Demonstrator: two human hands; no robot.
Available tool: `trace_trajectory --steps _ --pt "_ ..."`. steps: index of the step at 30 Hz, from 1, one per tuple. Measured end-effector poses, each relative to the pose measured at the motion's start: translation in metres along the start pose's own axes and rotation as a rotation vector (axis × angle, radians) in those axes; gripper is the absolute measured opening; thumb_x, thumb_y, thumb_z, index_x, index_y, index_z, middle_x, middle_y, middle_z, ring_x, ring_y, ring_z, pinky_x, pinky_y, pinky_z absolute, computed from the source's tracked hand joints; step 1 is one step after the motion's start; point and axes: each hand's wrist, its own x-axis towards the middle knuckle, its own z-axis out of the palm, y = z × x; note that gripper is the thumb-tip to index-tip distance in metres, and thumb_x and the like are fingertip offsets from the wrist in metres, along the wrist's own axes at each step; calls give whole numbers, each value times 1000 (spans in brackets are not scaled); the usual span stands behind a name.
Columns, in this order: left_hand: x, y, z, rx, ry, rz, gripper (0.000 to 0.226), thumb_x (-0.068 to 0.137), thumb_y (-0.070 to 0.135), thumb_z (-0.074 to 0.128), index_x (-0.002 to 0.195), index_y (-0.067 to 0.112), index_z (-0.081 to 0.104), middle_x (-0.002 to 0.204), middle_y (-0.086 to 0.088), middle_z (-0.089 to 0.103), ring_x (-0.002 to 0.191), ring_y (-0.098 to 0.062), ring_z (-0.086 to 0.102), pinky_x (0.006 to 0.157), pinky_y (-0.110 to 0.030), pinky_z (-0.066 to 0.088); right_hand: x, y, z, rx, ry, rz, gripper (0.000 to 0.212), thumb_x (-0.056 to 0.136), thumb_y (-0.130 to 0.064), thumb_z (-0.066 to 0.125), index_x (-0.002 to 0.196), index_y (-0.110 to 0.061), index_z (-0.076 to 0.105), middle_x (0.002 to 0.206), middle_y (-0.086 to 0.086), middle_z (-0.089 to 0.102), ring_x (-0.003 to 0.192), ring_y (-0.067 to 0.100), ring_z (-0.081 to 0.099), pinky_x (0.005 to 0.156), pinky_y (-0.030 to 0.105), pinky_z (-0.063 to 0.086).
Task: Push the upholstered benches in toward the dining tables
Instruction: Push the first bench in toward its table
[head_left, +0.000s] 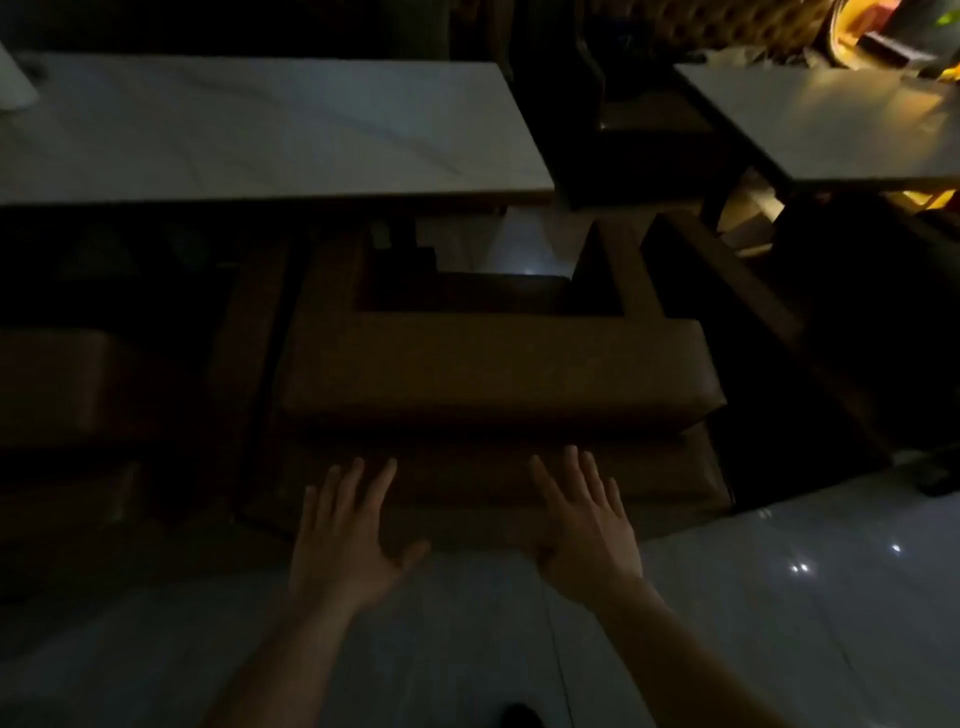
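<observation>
A brown upholstered bench (493, 374) stands in front of me, its far side under the edge of a white marble-look dining table (249, 130). My left hand (348, 535) and my right hand (582, 514) are both flat with fingers spread, at the bench's near lower edge; whether they touch it I cannot tell in the dim light. Neither hand holds anything. A second brown bench (57, 384) sits at the left, mostly in shadow.
A second pale table (831, 124) stands at the upper right, with dark seating (841, 322) below it and a dark chair (639, 130) between the tables. Glossy white floor tiles (779, 597) lie under me and to the right. A white object (15, 83) rests on the left table's corner.
</observation>
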Motion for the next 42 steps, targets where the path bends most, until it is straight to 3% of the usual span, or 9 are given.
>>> trace_trajectory --steps 6,10,14,20,27,32,36,42 --pt "38 -23 26 45 77 27 104 75 86 43 154 41 -7 166 -2 -6 150 -28 -13 122 -48 -4 28 32 26 -90 25 93 111 81 -59 64 152 -40 -19 165 12 -19 149 35 -22 123 55 4" --pt "64 -26 42 54 152 35 104 74 87 41 156 39 -1 166 -5 -2 151 -33 -9 122 -52 -1 53 60 33 -83 45 191 110 83 -61 63 149 -45 -24 163 16 -22 147 40 -25 121 63 3" --pt "76 -15 62 59 200 21 98 78 86 34 157 36 5 166 -9 5 150 -37 -7 122 -55 5 63 73 42 -56 66 195 97 82 -79 42 150 -47 -18 163 23 -16 147 48 -17 116 70 3" --pt "82 -9 70 88 259 11 89 83 83 23 156 34 17 162 -10 22 150 -39 6 119 -58 18 69 83 48 12 102 139 88 82 -85 19 155 -42 -5 162 27 -10 147 50 -14 114 74 6" --pt "102 31 69 89 254 -43 90 82 81 34 156 33 20 161 -11 25 149 -41 12 118 -58 20 95 123 29 -2 82 102 90 81 -86 17 156 -41 -4 162 28 -5 147 50 -11 113 76 12" --pt "119 62 68 111 236 -78 94 79 73 57 156 32 22 160 -12 26 147 -43 15 116 -60 24 113 152 17 0 93 71 90 82 -85 18 156 -39 -2 162 30 -2 147 51 -10 112 77 11" --pt "123 86 73 98 264 -100 92 79 75 52 155 32 23 160 -13 27 147 -43 14 118 -59 20 121 176 11 -24 90 54 89 81 -85 15 155 -41 -7 162 29 -4 147 51 -11 113 76 10" --pt "114 118 83 92 279 -137 89 83 81 39 156 34 20 162 -10 24 149 -40 10 120 -56 16 110 201 4 -85 107 50 87 85 -80 18 158 -34 2 161 31 8 148 50 0 114 73 14"
